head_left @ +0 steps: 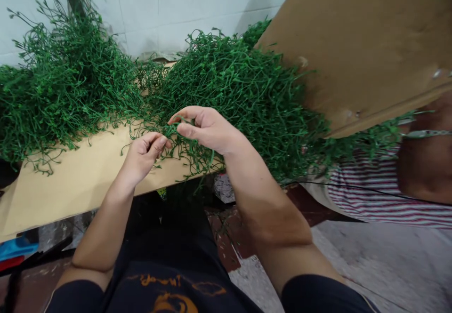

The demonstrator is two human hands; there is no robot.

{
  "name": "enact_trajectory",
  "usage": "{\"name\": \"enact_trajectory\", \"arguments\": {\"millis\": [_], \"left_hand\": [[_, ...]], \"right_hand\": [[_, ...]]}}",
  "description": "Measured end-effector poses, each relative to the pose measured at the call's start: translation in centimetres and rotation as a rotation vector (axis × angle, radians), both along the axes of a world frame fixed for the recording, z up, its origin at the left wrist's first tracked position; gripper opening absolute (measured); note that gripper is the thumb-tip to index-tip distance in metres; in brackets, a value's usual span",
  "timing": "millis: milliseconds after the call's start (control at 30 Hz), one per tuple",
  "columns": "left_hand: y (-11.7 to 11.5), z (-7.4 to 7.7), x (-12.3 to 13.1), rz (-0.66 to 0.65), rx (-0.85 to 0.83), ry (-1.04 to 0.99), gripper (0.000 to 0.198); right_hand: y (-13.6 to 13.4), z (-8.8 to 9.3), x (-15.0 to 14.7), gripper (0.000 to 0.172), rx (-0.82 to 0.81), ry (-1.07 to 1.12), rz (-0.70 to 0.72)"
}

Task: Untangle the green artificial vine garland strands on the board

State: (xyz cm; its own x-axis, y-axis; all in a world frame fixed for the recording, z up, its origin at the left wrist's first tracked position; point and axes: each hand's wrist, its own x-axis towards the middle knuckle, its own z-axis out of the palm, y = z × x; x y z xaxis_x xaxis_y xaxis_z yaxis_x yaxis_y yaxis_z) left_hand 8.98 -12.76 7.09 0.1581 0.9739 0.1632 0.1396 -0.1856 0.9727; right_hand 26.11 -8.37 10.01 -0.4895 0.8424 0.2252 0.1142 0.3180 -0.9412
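Thin green plastic-looking stems with small tips lie in a large pile (226, 77) at the centre and right, and in another heap (67, 73) at the left. Over the near edge of the central pile, my right hand (205, 127) has its thumb and fingers curved around some green stems. Just left of it and lower, my left hand (146, 153) pinches with thumb and forefinger, at the end of the stems between the two hands. Beneath both is a tan cardboard sheet (81, 176).
A large brown board (367, 44) slants over the pile at the right. Beside it sits another person in a striped garment (367, 186). A white tiled wall (141, 7) stands behind. Blue and red objects (17, 249) lie low at the left.
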Motion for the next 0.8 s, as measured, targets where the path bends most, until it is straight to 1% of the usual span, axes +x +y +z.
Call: {"name": "enact_trajectory", "arguments": {"millis": [100, 200, 367, 467, 633, 800], "left_hand": [[0.3, 0.2, 0.1, 0.008, 0.013, -0.009, 0.042], [0.6, 0.0, -0.1, 0.05, 0.013, -0.044, 0.043], [1.9, -0.9, -1.3, 0.248, 0.062, -0.083, 0.038], [2.5, -0.9, -2.0, 0.337, 0.115, -0.075, 0.033], [2.7, -0.6, -2.2, 0.341, 0.143, -0.087, 0.03], [2.6, -0.4, -2.0, 0.325, 0.128, -0.141, 0.027]], "right_hand": [[-0.2, -0.4, -0.5, 0.048, -0.006, -0.09, 0.044], [-0.1, -0.7, -0.8, 0.047, 0.018, -0.091, 0.041], [-0.3, -0.8, -0.7, 0.045, 0.027, -0.107, 0.079], [-0.3, -1.2, -0.1, 0.043, 0.014, -0.135, 0.044], [-0.4, -1.3, 0.7, 0.041, -0.014, -0.107, -0.004], [-0.6, -1.0, 0.9, 0.047, -0.07, -0.046, -0.008]]}}
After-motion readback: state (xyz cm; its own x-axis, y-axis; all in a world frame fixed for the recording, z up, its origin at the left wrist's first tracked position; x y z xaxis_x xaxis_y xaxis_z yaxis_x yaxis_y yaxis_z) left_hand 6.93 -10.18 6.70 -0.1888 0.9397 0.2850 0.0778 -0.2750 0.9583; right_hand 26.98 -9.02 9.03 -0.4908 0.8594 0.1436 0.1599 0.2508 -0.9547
